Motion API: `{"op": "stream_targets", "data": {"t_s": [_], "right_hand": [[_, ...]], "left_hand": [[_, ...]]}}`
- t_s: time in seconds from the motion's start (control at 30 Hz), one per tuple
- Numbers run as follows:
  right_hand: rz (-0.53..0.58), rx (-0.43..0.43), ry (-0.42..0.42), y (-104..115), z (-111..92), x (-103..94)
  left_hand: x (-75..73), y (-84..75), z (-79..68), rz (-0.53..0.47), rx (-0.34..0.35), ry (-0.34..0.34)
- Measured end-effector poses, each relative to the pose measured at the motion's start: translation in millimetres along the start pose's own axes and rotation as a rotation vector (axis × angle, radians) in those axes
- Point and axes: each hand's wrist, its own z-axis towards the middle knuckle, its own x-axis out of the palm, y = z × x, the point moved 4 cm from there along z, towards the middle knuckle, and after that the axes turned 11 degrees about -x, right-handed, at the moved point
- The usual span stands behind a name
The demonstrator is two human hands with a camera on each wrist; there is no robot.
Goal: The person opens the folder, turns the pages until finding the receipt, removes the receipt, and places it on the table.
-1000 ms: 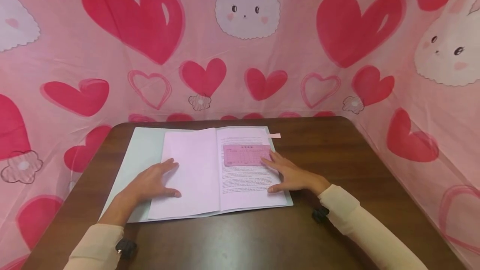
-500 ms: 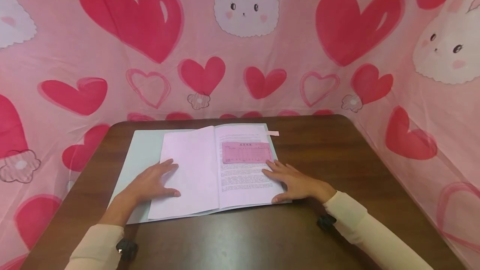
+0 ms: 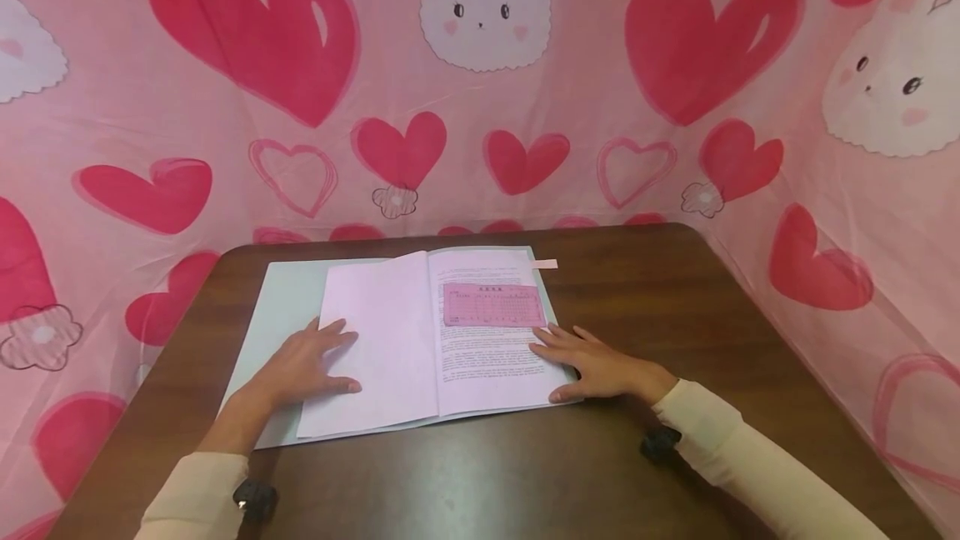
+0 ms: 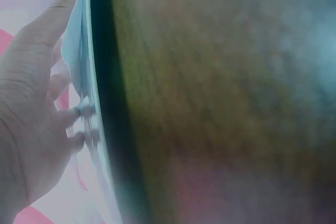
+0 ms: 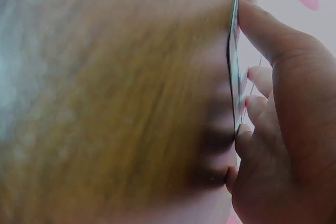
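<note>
An open folder with a pale green cover (image 3: 272,294) lies on the table, holding white pages. Its left page (image 3: 386,340) is blank, while the right page (image 3: 487,369) bears printed text. On that printed page lies a pink printed slip (image 3: 492,306). My left hand (image 3: 300,365) rests with spread fingers on the left page's outer edge and the cover. At the right page's lower outer edge, my right hand (image 3: 596,365) touches the paper with its fingers spread, just below the pink slip. Both wrist views show the hands edge-on along the folder (image 4: 86,51).
The dark wooden table (image 3: 465,482) extends in front of the folder and to its right. A small pale tab (image 3: 545,264) sticks out at the folder's upper right. Pink cloth (image 3: 465,165) with hearts and rabbits hangs behind and at both sides.
My right hand has slid down and to the right, off the pink slip to the page's lower edge. My left hand has stayed nearly still. The pink slip now shows whole.
</note>
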Motion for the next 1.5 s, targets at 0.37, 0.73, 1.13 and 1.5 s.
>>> {"op": "stream_targets", "data": {"t_s": [0.37,0.73,1.13,1.5], "right_hand": [[-0.009,-0.003,0.008,-2,0,-1.7],[-0.006,-0.003,0.007,-3,-1,0.5],[0.006,0.009,0.01,-5,0,-2.4],[0.002,0.011,0.014,-4,-1,-2.0]], "left_hand": [[3.2,7.6,-10.1,0.053,0.012,-0.01],[10.4,-3.9,-17.3,0.081,0.022,-0.047],[10.1,-16.8,-17.0,0.15,0.128,-0.101],[9.9,-10.7,-20.1,0.139,0.146,-0.055]]}}
